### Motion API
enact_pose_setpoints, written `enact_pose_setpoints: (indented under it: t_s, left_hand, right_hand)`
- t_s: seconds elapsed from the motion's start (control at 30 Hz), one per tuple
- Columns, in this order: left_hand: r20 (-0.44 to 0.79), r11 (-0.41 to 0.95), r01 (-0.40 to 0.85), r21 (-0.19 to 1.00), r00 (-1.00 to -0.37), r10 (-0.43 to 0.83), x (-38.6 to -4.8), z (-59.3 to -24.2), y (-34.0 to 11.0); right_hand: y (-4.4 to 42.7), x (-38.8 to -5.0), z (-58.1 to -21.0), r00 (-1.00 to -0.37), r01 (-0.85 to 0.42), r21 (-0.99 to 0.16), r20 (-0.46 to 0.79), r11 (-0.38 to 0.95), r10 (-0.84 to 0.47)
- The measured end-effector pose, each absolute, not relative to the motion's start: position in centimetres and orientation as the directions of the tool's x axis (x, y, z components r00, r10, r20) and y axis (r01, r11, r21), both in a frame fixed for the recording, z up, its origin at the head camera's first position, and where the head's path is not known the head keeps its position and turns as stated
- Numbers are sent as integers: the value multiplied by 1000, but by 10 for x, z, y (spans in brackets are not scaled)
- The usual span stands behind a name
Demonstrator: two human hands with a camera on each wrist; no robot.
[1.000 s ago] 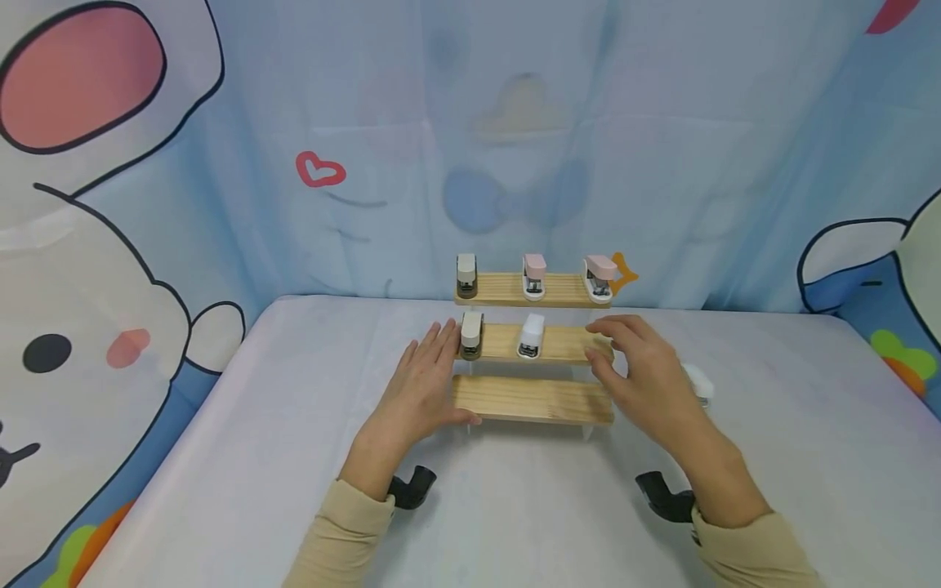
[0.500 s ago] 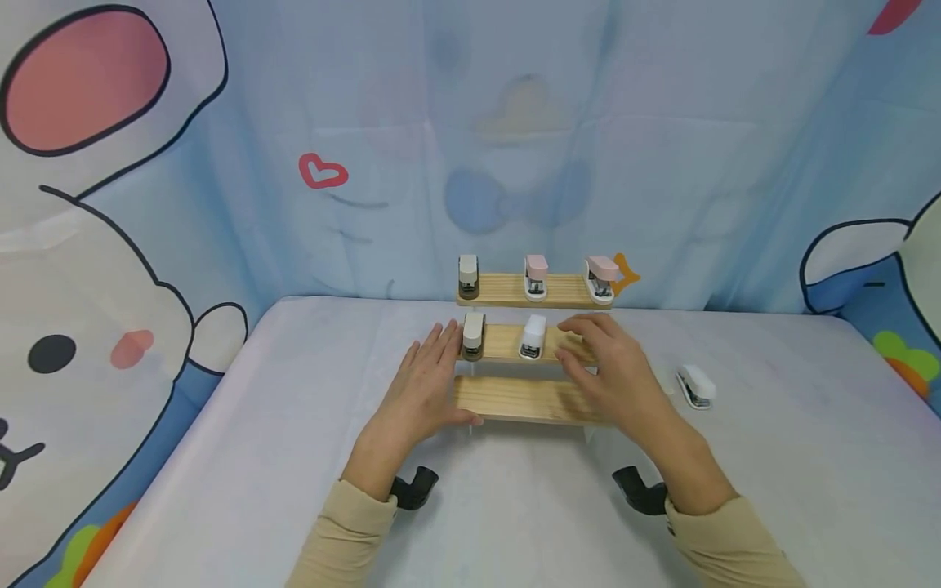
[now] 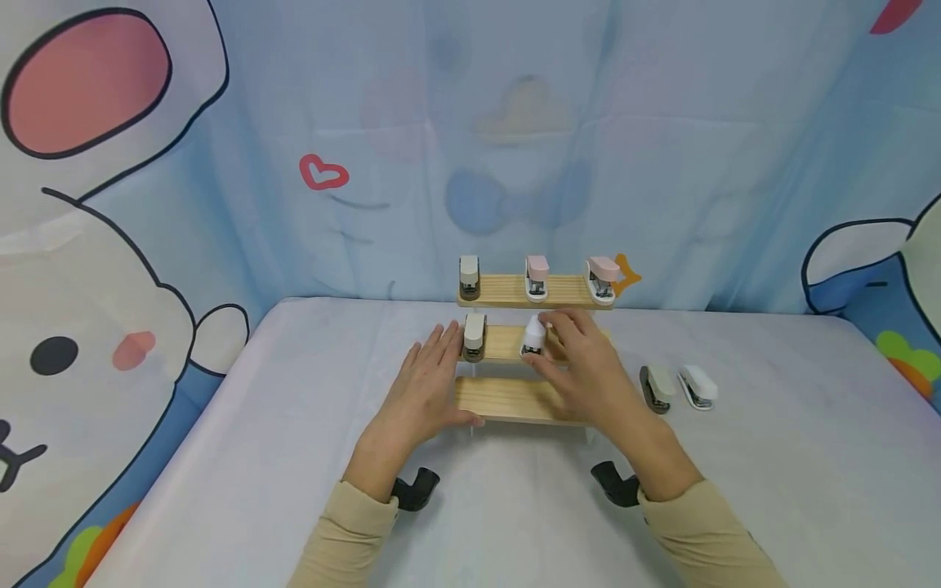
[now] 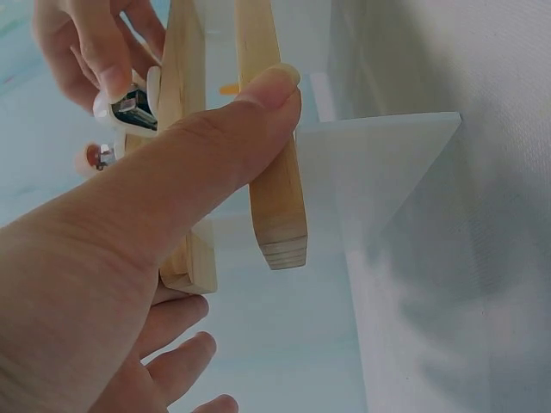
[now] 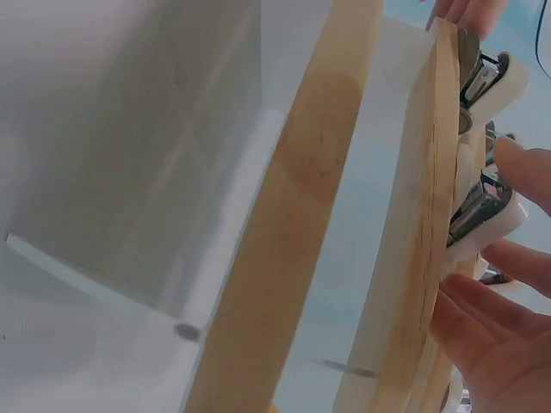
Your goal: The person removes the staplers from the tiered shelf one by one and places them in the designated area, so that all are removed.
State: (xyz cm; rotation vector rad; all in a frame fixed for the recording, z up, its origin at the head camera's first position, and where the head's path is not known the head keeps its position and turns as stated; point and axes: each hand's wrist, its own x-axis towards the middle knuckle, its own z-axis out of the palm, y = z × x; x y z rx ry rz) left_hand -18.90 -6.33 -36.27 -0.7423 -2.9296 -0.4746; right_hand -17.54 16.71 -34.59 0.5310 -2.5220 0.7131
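Note:
A three-tier wooden rack with clear side supports stands on the table. On its middle board [image 3: 503, 343] sit a cream-topped dark stapler [image 3: 474, 331] and a white stapler [image 3: 533, 331]. My right hand [image 3: 591, 380] pinches the white stapler between thumb and fingers; in the left wrist view the thumb lies against the stapler [image 4: 129, 110]. Flat along the rack's left end rests my left hand [image 3: 419, 388], fingers straight, its thumb touching the bottom board [image 3: 515, 398]. In the right wrist view, fingers curve beside the white stapler [image 5: 492, 219].
The top board [image 3: 503, 287] carries a pale-topped dark stapler [image 3: 469, 273] and two pink staplers, one pink stapler [image 3: 537, 276] central, another pink stapler [image 3: 601, 276] at its right end. Right of the rack lie a grey-green stapler [image 3: 659, 385] and a white stapler [image 3: 697, 385] on the tablecloth.
My right hand has moved left along the middle board to the white stapler, uncovering the grey-green and white staplers on the table. The left hand stays at the rack's left end.

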Motion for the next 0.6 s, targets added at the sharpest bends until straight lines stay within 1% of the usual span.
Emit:
enact_pose_setpoints:
  t_s: [0.17,0.6]
  left_hand:
    - [160,832,483,274,-876,455,-189,-362,-63]
    - [152,835,479,270,-878,455,-189,-363,-64]
  right_hand:
    - [162,-177,-346,-840,-449,-402,495,798,-223]
    - [159,-178,-342,-852,-446,-386,459,807,-251]
